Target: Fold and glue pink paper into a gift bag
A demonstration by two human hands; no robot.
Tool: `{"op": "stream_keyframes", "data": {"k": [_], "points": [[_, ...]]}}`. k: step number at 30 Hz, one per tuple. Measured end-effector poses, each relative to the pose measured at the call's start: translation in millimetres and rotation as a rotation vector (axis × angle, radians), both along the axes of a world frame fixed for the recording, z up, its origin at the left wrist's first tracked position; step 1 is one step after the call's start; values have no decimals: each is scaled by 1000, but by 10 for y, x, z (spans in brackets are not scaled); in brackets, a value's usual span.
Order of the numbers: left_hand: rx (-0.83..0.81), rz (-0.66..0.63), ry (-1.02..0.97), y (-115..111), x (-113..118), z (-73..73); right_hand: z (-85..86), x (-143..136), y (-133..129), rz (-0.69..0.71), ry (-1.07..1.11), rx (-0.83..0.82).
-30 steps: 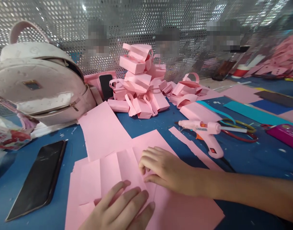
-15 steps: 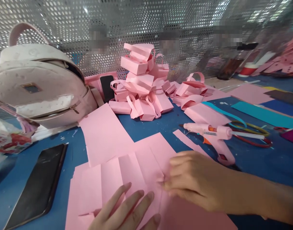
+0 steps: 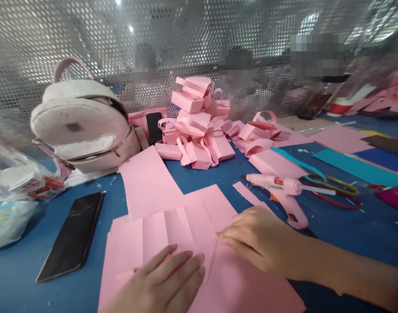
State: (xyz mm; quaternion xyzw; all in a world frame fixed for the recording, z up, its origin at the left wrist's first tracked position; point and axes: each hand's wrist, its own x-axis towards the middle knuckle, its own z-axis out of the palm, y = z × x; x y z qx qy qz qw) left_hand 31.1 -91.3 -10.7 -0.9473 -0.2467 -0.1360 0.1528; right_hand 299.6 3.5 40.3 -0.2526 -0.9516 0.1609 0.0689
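Observation:
A creased sheet of pink paper (image 3: 178,224) lies on a stack of larger pink sheets (image 3: 247,289), its parallel folds running away from me. Flat across its near part rests my left hand (image 3: 168,278), fingers stretched out. At the sheet's right edge my right hand (image 3: 256,243) is closed, its fingertips pressed together on the paper edge; how much paper lies between them is hidden. Just beyond the right hand are a pink glue gun (image 3: 283,184) with a glue stick in its back and a narrow pink paper strip (image 3: 247,193).
Pink paper boxes with handles (image 3: 195,124) are piled at the back. A pale pink backpack (image 3: 84,130), a dark phone (image 3: 71,237) and plastic bags (image 3: 10,217) stand left. Turquoise paper (image 3: 358,167) and coloured bands (image 3: 342,201) lie right. A perforated metal panel (image 3: 192,30) rises behind.
The view has shifted, so the backpack and phone appear further right. My left fingers have come closer together on the paper. My right fingertips stay at the sheet's edge.

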Motion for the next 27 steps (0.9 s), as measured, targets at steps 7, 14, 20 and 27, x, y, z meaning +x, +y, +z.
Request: {"op": "stream_keyframes", "data": {"k": [7,14,20,27], "points": [[-154,-5,-13,-85,20,179,54,14,-54,4,395,-302],[-243,-271,-213,-47,-8,412,121,-142,-174,11,542,-322],[-490,-239,-92,-47,-58,513,206,-337,-240,105,479,-112],[-645,-231,-77,-56,-179,454,66,-590,-176,239,203,-140]]}}
